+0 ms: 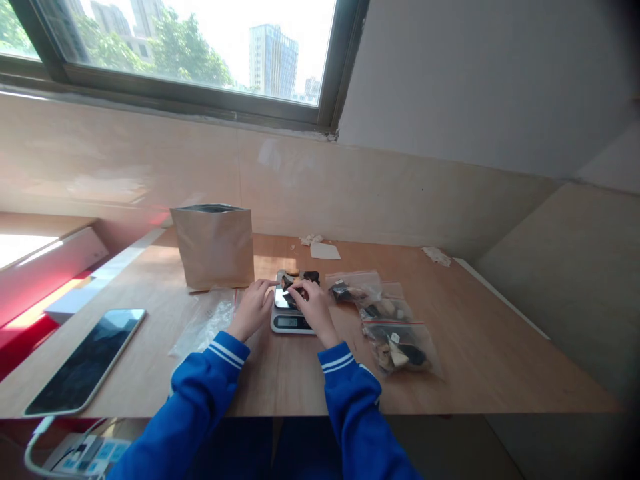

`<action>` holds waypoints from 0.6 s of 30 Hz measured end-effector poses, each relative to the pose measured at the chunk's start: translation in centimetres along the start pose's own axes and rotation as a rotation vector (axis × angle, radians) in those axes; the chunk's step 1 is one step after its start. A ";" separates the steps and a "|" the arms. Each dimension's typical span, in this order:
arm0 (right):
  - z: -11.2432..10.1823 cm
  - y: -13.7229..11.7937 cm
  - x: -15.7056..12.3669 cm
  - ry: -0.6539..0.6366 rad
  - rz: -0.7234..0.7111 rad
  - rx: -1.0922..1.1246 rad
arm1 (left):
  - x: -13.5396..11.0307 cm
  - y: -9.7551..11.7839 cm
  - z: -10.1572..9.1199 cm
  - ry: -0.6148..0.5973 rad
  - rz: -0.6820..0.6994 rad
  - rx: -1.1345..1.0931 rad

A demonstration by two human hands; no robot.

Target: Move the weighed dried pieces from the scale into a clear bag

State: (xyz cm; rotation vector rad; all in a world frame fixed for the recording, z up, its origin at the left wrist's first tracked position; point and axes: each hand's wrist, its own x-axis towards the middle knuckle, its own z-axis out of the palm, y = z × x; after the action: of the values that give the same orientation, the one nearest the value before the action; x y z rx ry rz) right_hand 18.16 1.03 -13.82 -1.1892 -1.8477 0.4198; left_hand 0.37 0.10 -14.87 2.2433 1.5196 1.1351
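A small digital scale (274, 325) with a lit display lies between my hands. Dark and tan irregular pieces (313, 275) are heaped on its shiny plate; their kind is unclear. My left hand (256, 308) is at the scale's left side, with its index finger stretched toward the heap. From the right, my right hand (313, 308) reaches over the plate, its fingers pinched on a brown-and-dark piece (286, 283). Right of the scale lie clear zip bags (405, 350) of similar pieces, some with small white packets. A crumpled clear plastic bag (205, 327) rests beside my left forearm.
An open brown paper pouch (217, 250) stands upright behind my left hand. At the left edge lies a large phone (87, 360) with a white cable (37, 437) plugged in. White paper (325, 251) and crumpled tissue (436, 256) lie near the wall.
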 end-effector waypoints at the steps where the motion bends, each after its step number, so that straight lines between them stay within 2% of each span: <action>1: 0.5 -0.3 0.5 -0.047 -0.027 -0.061 | -0.4 0.1 -0.5 0.016 -0.013 0.000; 3: 1.2 -0.5 1.2 -0.092 -0.053 -0.189 | -1.5 0.2 -1.5 0.051 -0.038 0.012; 5: 1.4 -0.4 1.4 -0.077 -0.056 -0.289 | -2.8 -0.2 -2.6 0.119 -0.079 0.054; 8: 0.5 0.0 0.4 0.063 -0.046 -0.309 | -5.1 -1.5 -4.0 0.277 -0.214 0.214; 10: -0.4 0.2 -1.0 0.184 -0.029 -0.248 | -6.5 -2.7 -4.4 0.316 -0.301 0.338; 12: -1.3 0.3 -3.1 0.275 0.006 -0.174 | -7.7 -3.7 -4.4 0.281 -0.357 0.391; 14: -1.8 0.1 -5.4 0.325 0.059 -0.115 | -8.7 -4.0 -4.1 0.182 -0.422 0.406; 18: -1.6 -1.1 -9.6 0.377 0.154 -0.028 | -9.2 -2.4 -3.4 -0.038 -0.563 0.489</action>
State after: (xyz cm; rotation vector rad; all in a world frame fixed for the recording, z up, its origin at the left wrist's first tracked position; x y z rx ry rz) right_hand 20.40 -8.01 -16.83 -1.3332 -1.4490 0.2345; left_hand -5.30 -7.52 -18.30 1.8434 2.4005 0.5952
